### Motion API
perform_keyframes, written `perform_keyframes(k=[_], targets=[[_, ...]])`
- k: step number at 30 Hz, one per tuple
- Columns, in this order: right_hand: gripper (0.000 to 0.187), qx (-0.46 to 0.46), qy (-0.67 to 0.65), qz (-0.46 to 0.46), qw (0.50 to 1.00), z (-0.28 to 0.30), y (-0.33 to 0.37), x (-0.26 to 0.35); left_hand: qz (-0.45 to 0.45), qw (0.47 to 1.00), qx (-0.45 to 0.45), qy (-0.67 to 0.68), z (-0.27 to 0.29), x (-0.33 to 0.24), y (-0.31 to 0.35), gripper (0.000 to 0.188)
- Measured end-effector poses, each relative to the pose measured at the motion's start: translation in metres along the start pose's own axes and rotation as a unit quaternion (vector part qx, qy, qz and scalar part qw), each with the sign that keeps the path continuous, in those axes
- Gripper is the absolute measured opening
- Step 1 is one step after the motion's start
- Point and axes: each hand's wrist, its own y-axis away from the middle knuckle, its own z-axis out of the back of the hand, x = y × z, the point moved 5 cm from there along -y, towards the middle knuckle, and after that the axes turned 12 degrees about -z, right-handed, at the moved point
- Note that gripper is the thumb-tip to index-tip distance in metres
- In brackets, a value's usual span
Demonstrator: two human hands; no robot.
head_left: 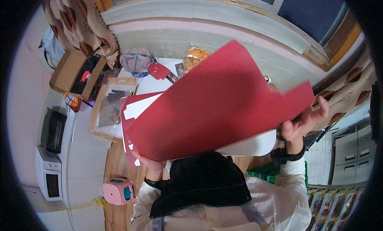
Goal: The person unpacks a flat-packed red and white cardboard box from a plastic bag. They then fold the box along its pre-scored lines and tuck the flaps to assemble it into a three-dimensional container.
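A large red cardboard sheet [207, 107] with a notched right end is tilted up in front of me and covers much of the white table [263, 143]. At its lower left corner my left hand [151, 162] grips the edge, its fingers partly hidden by the sheet. By the flap at the right end is my right hand [305, 123], fingers spread and thumb apart, touching or very near the edge. More red and white card pieces [139, 107] lie on the table behind the sheet's left side.
At the back left stand an open cardboard box [74, 73] and a shallow tray [99, 127] with a bagged dark item. A grey cap [136, 60] and bagged bread [195, 57] are near the wall. A pink stool [115, 192] and green crate [263, 173] are on the floor.
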Motion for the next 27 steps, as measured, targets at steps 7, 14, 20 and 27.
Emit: perform_keyframes(k=[7, 14, 20, 27], targets=[[0.089, -0.066, -0.054, -0.066, 0.994, -0.016, 0.002, -0.029, -0.057, 0.992, 0.087, -0.07, 0.001, 0.004, 0.013, 0.092], [0.133, 0.131, 0.056, -0.187, 0.972, -0.024, -0.021, -0.012, -0.089, 0.988, 0.009, -0.122, -0.045, -0.013, -0.025, 0.081], [0.136, 0.017, 0.183, -0.135, 0.974, -0.033, -0.032, -0.001, -0.211, 0.963, 0.011, -0.165, -0.067, -0.033, -0.036, 0.076], [0.12, 0.101, 0.063, -0.159, 0.98, -0.033, -0.032, -0.012, -0.208, 0.963, -0.061, -0.163, -0.08, -0.043, -0.033, 0.08]])
